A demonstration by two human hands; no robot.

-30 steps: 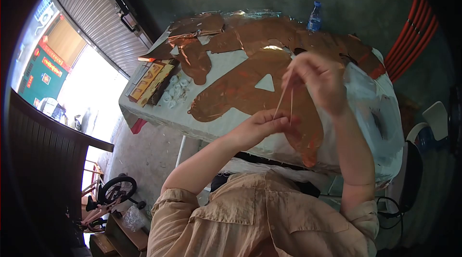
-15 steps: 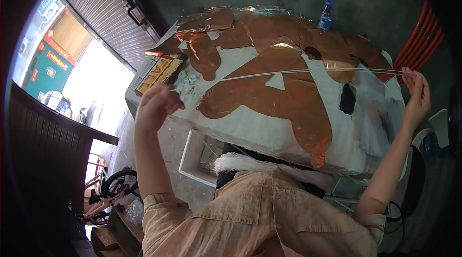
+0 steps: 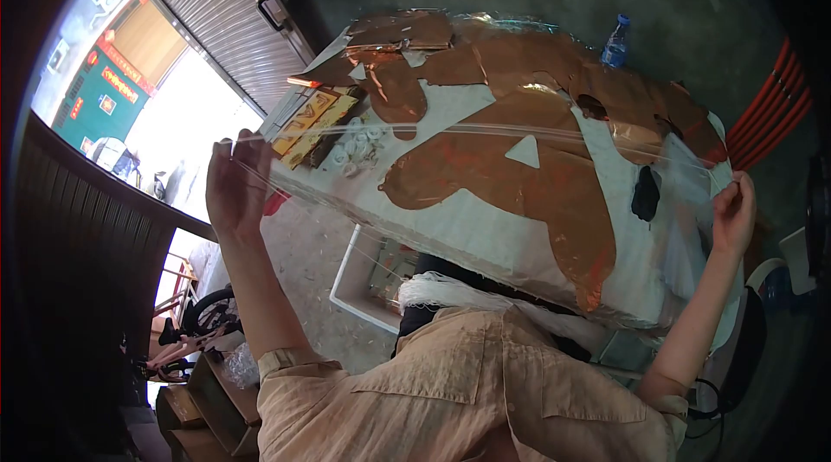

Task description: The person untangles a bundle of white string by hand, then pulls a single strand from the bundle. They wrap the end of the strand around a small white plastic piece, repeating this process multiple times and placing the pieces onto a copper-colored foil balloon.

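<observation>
White threads stretch across the view between my two raised hands, above the table. At the left, my left hand is closed on one end, fingers pointing up. On the right my right hand pinches the other end beside the table's right edge. Below the threads, brown glossy sheets lie on the white-covered table. A bundle of white thread rests across my lap.
A water bottle stands at the table's far edge. Near the left corner are a yellow box and small white pieces. A black item lies at the right. A white foam box is on the floor.
My left hand has moved left and turned upward; my right hand has come down slightly. The threads now spread apart somewhat. The view has shifted, so the table appears farther right.
</observation>
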